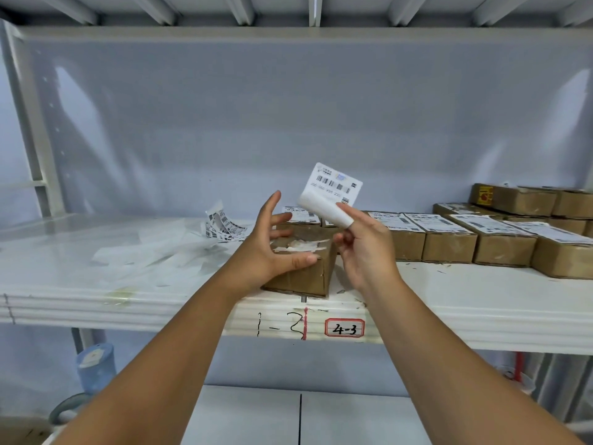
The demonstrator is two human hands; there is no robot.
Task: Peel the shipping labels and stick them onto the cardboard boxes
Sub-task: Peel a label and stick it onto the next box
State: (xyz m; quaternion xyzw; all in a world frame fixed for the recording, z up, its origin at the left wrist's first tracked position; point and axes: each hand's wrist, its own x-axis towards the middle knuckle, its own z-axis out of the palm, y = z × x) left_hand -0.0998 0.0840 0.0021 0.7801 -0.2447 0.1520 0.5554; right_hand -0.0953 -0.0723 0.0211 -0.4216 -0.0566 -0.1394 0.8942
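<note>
Right hand [362,252] pinching label [335,186], left hand [272,244] spread open, littered white shelf [481,293], pale wall [288,107].

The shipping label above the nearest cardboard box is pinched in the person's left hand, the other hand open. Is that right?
Not quite. The head view shows the shipping label pinched in the right hand above the nearest cardboard box; the left hand is the open one.

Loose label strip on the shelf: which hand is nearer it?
Left. The left hand is just right of the strip; the right hand, pinching a label, is farther right.
</note>
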